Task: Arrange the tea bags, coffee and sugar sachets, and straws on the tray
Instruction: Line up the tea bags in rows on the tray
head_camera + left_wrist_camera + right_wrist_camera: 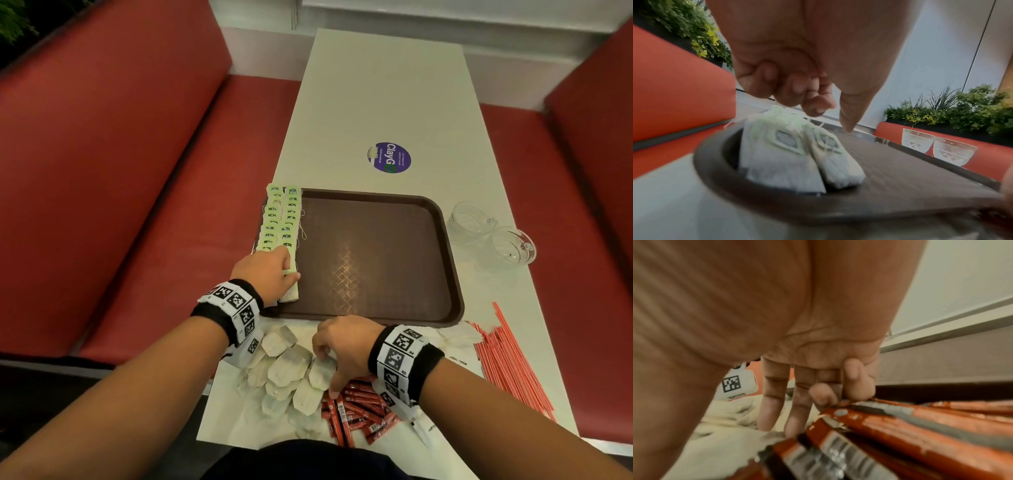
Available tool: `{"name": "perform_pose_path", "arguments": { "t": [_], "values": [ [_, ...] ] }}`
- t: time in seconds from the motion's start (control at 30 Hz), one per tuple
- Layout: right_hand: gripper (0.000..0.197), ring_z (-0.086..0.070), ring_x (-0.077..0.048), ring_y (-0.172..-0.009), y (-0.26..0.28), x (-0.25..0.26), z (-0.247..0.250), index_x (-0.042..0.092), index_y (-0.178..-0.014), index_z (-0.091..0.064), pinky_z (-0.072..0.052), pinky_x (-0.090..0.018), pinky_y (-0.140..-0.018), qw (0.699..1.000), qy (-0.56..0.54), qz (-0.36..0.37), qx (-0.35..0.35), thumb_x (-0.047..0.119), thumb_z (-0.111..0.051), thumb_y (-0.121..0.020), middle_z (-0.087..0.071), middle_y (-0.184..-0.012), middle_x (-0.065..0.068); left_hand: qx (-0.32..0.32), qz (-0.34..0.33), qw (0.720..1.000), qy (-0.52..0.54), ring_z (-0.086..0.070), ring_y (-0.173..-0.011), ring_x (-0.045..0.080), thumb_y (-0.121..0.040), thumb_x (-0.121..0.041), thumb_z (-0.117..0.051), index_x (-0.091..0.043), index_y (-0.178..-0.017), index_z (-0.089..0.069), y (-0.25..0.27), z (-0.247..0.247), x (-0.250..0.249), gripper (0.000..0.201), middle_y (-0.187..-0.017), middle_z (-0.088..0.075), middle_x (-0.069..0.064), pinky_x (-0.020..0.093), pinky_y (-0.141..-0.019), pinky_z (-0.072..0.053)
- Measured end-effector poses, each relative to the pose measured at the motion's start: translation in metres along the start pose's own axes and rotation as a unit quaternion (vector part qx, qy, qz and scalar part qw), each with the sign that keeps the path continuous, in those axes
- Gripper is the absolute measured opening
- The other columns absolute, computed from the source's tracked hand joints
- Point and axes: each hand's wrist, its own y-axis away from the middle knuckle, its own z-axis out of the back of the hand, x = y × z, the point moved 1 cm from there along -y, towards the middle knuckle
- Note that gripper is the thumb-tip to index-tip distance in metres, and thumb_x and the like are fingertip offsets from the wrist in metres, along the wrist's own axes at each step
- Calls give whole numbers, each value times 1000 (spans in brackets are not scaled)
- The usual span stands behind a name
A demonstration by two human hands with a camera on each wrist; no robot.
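Observation:
A brown tray [376, 260] lies on the white table. Along its left edge run two rows of tea bags with green tags [282, 219] [797, 154]. My left hand [287, 272] [826, 112] sits at the near end of these rows. Its fingers are curled just over the tags, its thumb points down at the tray, and I see nothing held. Loose tea bags [287, 366] [725, 426] are heaped in front of the tray. My right hand [327, 371] [777, 418] touches them with straight index and middle fingers. Red sachets [356, 411] [900, 434] lie beside it, and red straws [510, 359] at the right.
Two clear glass cups [493, 233] [937, 149] stand right of the tray. A few white packets [459, 337] lie near the straws. A purple sticker [388, 157] marks the table beyond the tray. Red benches [137, 171] flank the table.

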Motion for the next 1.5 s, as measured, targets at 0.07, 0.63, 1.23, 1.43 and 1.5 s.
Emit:
{"name": "perform_pose_path", "arguments": {
  "t": [0.07,0.63,1.23,1.43,1.5],
  "values": [
    [55,-58,-22,-93,-1,0,-4,26,-104,-60,-56,-42,-80,1000,11,4,-7,53,-87,-63,-58,-106,4,27,5,999,-43,-57,-76,20,-90,-60,-54,-26,-90,-48,1,-3,-7,35,-79,-59,-5,32,-64,-45],
    [27,-64,-26,-89,4,3,-11,22,-106,-71,-57,-41,-79,997,-11,-3,-73,37,-60,-86,-69,-99,-2,184,-149,972,-5,-59,-90,6,-88,-38,-68,-36,-103,-65,57,24,11,16,-97,-63,-16,26,-79,-49],
    [5,-59,-23,-85,10,-9,6,19,-82,-59,-52,-40,-79,962,-141,3,-232,20,-54,-82,-65,-92,-2,111,-197,974,-5,-56,-106,11,-96,-39,-57,-32,-111,-69,71,-4,9,20,-111,-61,-11,30,-88,-46],
    [18,-52,-19,-63,6,-11,14,27,-94,-38,-47,-38,-60,937,-222,-29,-266,19,-53,-91,-57,-79,-1,-15,-226,970,94,-53,-96,7,-96,-32,-61,-27,-99,-69,66,11,-4,10,-100,-61,-15,30,-83,-47],
    [23,-58,-20,-73,5,-10,17,27,-104,-39,-49,-38,-67,926,-236,-11,-294,24,-57,-90,-61,-91,0,-43,-232,967,99,-49,-90,5,-97,-31,-59,-27,-98,-67,65,19,-9,9,-94,-60,-16,27,-79,-42]
  ]
}}
